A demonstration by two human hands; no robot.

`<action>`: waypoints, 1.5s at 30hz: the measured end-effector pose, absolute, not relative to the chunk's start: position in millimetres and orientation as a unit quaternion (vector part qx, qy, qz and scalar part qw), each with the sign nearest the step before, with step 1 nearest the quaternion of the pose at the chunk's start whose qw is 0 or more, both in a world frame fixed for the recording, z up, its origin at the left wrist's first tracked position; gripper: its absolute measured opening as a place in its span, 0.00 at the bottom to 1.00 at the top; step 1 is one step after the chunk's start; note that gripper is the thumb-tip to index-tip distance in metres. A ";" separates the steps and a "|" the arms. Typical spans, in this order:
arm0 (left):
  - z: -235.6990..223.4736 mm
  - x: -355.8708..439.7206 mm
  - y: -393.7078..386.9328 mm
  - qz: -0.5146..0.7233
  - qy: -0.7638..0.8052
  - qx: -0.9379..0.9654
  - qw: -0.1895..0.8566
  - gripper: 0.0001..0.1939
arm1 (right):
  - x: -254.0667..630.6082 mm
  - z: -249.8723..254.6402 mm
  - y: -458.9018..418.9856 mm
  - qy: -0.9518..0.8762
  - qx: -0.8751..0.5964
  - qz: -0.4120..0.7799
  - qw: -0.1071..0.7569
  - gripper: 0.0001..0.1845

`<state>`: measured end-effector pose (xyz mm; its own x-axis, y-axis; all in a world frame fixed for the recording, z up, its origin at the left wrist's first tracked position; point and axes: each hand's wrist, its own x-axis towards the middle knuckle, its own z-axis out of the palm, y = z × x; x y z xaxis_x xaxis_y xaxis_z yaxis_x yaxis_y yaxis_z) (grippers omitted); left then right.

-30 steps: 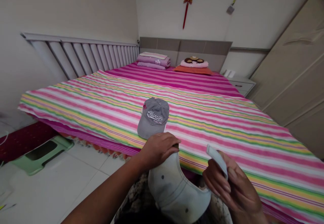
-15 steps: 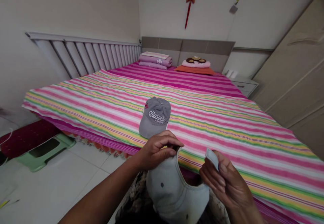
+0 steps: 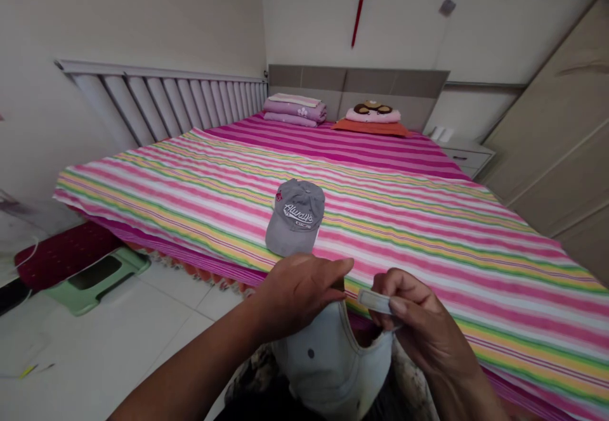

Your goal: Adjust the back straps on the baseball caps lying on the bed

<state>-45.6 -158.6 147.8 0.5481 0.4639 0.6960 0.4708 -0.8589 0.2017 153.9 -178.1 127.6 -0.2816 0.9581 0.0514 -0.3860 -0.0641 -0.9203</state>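
I hold a pale grey-white cap (image 3: pixel 328 364) low in front of me, its back opening facing up. My left hand (image 3: pixel 297 291) pinches the left side of that opening. The fingers of my right hand (image 3: pixel 421 323) are closed on the cap's back strap (image 3: pixel 375 302), holding it flat and pointing toward the left hand. A second, darker grey cap (image 3: pixel 295 217) with white lettering lies on the striped bedspread (image 3: pixel 428 218) just beyond my hands, touched by neither.
The bed fills the middle, with folded purple bedding (image 3: pixel 295 109) and a pillow (image 3: pixel 372 116) at the headboard. A green plastic stool (image 3: pixel 95 278) and a dark red mat (image 3: pixel 61 255) lie on the tiled floor at left. A nightstand (image 3: pixel 464 155) and wardrobe (image 3: pixel 556 136) stand at right.
My right hand has swung the strap from upright down to level and brought it toward the left hand. Both hands have risen slightly with the cap. The view shifted a little.
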 end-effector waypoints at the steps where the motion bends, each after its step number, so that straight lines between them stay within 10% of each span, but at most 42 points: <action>1: 147.0 -44.9 -158.9 -0.395 -0.268 -0.879 0.004 0.16 | 153.0 127.9 -177.9 -0.465 -0.328 0.651 0.503 0.13; 21: 145.8 -39.7 -155.3 -0.380 -0.245 -0.892 0.008 0.16 | 152.5 136.3 -178.1 -0.553 -0.428 0.575 0.426 0.14; 45: 149.7 -28.3 -158.4 -0.453 -0.202 -0.830 -0.254 0.24 | 160.5 147.3 -180.3 -0.578 -0.452 0.566 0.376 0.18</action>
<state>-28.3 -158.4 149.7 0.5079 0.5660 0.6493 0.1058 -0.7891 0.6051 160.5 -180.3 147.3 -0.3093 0.9478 -0.0771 0.0957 -0.0497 -0.9942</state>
